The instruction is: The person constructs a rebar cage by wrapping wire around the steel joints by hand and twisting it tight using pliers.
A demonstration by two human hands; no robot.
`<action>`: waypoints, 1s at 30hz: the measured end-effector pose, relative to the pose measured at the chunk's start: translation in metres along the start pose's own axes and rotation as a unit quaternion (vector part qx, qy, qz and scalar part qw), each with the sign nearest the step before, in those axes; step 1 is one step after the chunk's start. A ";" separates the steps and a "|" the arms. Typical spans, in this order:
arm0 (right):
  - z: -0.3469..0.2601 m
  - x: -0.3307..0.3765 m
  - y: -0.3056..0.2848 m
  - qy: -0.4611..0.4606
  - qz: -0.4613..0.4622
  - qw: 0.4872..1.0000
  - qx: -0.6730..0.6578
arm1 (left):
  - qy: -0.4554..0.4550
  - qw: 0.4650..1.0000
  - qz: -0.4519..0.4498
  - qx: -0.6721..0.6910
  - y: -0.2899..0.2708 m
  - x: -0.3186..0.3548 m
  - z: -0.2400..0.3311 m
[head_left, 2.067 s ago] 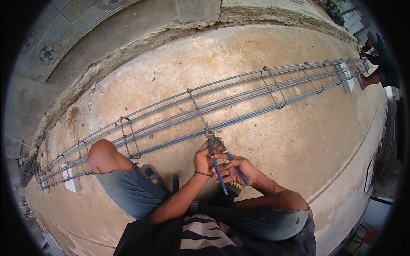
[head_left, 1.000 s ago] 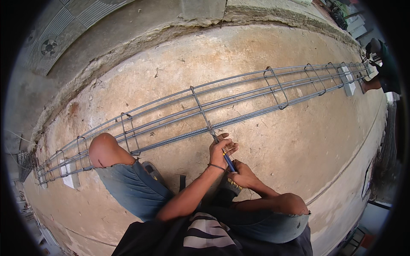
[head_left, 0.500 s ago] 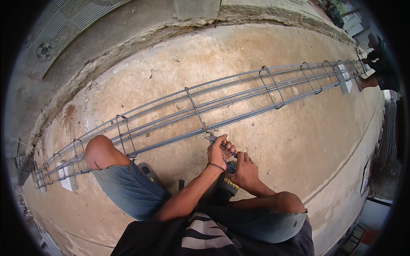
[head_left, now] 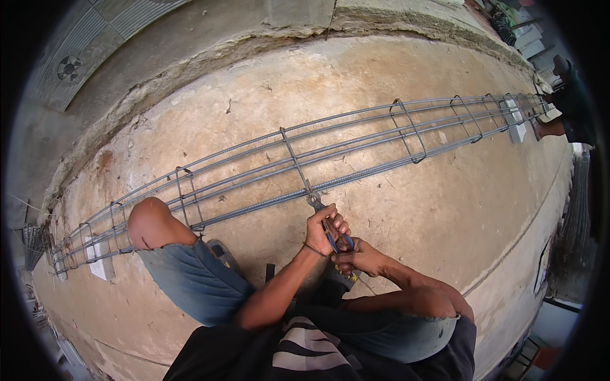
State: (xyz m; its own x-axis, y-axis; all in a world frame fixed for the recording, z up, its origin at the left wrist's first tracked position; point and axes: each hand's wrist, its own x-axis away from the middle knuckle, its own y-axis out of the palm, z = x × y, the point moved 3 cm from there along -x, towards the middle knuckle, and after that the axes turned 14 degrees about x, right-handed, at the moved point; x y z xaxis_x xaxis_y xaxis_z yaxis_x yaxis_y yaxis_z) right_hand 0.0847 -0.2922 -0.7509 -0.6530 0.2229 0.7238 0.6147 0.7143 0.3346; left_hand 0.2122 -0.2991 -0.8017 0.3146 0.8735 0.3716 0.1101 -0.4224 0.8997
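Note:
A pair of blue-handled pincers (head_left: 314, 201) reaches up to the near lengthwise bars of a long rebar cage (head_left: 254, 206). Its jaws meet the lower corner of a stirrup (head_left: 293, 159); any tie wire there is too small to make out. Just behind the jaws, my left hand (head_left: 323, 230) is closed round the handles. Lower and to the right, my right hand (head_left: 361, 257) is closed at the handle ends, with its fingertips partly hidden.
White blocks (head_left: 99, 259) prop the cage near both ends. My bent left knee (head_left: 152, 222) overlaps its near side. Another person (head_left: 565, 105) is at the far right end. A rough concrete ledge (head_left: 210, 60) runs along the far side.
My right hand has shifted slightly down and left and turned at the handle ends, showing more of the blue handles. My left hand stays on the pincers, its grip slightly changed.

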 end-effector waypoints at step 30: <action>-0.041 0.031 -0.048 0.015 -0.052 0.990 0.132 | 0.123 0.969 0.214 -0.020 0.019 -0.026 -0.029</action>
State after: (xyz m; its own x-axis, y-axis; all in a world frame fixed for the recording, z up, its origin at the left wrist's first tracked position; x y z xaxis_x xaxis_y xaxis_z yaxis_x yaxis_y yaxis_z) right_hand 0.0534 -0.3468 -0.7194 -0.6913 0.1222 0.7122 0.4055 0.8814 0.2423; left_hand 0.1784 -0.3225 -0.7874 0.0894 0.6544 0.7508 -0.0183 -0.7527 0.6582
